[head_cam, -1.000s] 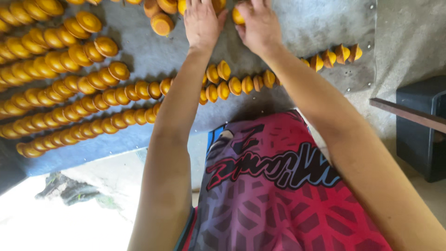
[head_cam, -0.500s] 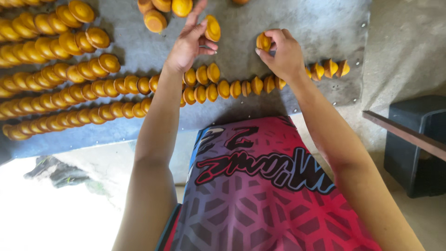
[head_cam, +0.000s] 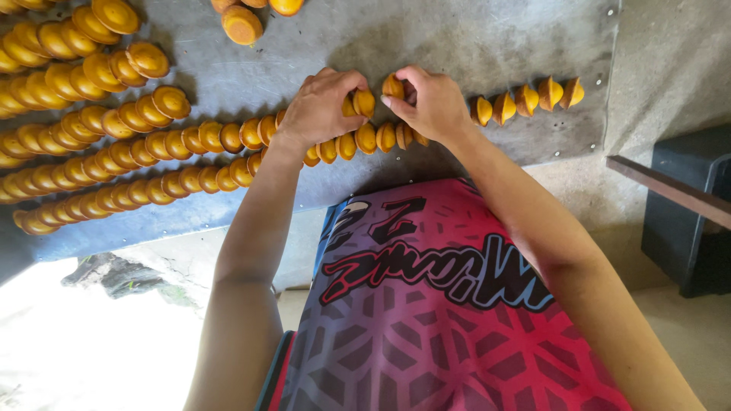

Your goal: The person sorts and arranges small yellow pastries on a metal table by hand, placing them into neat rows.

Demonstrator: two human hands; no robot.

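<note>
Rows of small round orange-yellow cakes [head_cam: 114, 152] lie overlapping on a grey metal sheet [head_cam: 472, 46]. My left hand [head_cam: 320, 106] pinches one cake [head_cam: 364, 102] just above the nearest row. My right hand [head_cam: 434, 103] holds another cake [head_cam: 393, 85] beside it, thumb and fingers closed on it. Both hands meet over the middle of the nearest row [head_cam: 365, 141]. Several more cakes [head_cam: 525, 99] stand on edge to the right of my right hand.
A few loose cakes [head_cam: 244, 23] lie at the top of the sheet. A dark box [head_cam: 685, 228] with a wooden bar [head_cam: 670, 194] across it stands at the right. My red patterned shirt [head_cam: 434, 304] fills the foreground. Bright ground lies at the lower left.
Both hands came down from the loose cakes at the top, each carrying one cake, and closed in together over the nearest row.
</note>
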